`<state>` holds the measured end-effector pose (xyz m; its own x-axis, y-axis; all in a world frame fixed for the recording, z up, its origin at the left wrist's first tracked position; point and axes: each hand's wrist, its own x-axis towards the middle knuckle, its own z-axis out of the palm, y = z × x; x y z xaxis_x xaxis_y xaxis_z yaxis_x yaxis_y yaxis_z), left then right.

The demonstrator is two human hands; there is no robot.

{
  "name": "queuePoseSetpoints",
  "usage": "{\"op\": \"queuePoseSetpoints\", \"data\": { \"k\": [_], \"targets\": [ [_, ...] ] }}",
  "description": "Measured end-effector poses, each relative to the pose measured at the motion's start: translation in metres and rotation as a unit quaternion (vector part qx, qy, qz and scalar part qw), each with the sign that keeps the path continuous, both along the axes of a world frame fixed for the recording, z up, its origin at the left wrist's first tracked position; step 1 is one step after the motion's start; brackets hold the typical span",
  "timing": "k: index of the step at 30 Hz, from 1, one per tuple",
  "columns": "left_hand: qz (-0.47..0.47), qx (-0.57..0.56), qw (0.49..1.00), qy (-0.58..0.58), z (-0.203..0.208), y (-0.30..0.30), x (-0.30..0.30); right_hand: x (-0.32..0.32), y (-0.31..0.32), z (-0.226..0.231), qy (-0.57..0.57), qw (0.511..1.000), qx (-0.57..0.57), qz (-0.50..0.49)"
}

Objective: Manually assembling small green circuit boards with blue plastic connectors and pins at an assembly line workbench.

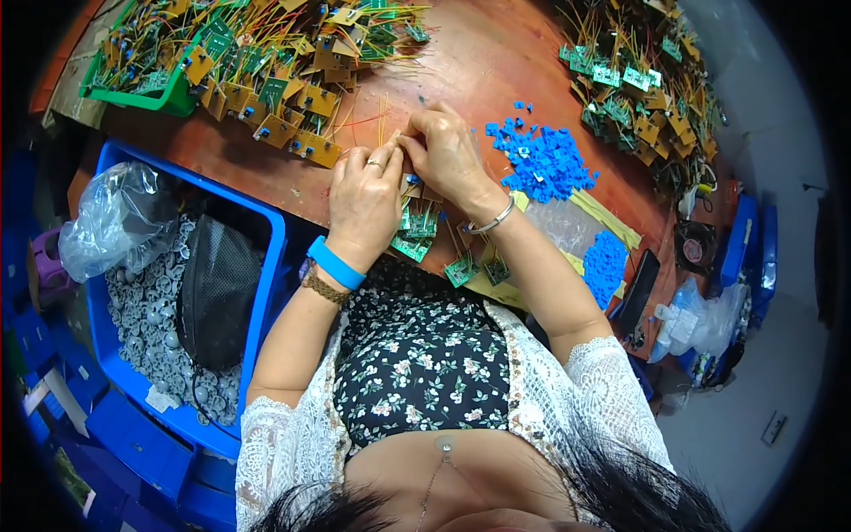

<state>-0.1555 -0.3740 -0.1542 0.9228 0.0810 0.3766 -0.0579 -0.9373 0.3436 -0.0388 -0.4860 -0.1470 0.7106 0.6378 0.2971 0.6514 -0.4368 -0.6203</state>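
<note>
Left hand (365,199) and right hand (448,152) are pinching a small piece (398,138) left of the blue-part pile (551,168), steady fingertips likely helping alignment

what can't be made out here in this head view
All in the head view:
What lies where the left hand and right hand meet: hidden by both.
The floor of the green tray: heaped circuit boards hide it.
Details of the small blue pieces: too small.
Far end of the right board heap: cut off by top edge.
</note>
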Motion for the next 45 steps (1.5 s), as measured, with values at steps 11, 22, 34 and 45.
{"op": "queuePoseSetpoints", "data": {
  "k": [11,22,34,45],
  "targets": [
    [0.184,0.026,0.98,-0.077,0.015,0.044,-0.023,0.023,-0.069,0.009,-0.164,0.976,-0.089,-0.113],
    [0.092,-0.051,0.984,-0.145,-0.007,0.028,-0.009,0.033,-0.059,-0.003,-0.141,0.986,-0.061,-0.069],
    [-0.062,-0.001,0.998,-0.021,-0.001,0.021,0.007,0.017,-0.019,0.005,-0.005,0.998,0.004,-0.057],
    [-0.062,-0.041,0.997,-0.012,0.0,0.022,0.007,0.018,0.019,-0.004,0.054,0.998,-0.019,0.002]
  ]
}}
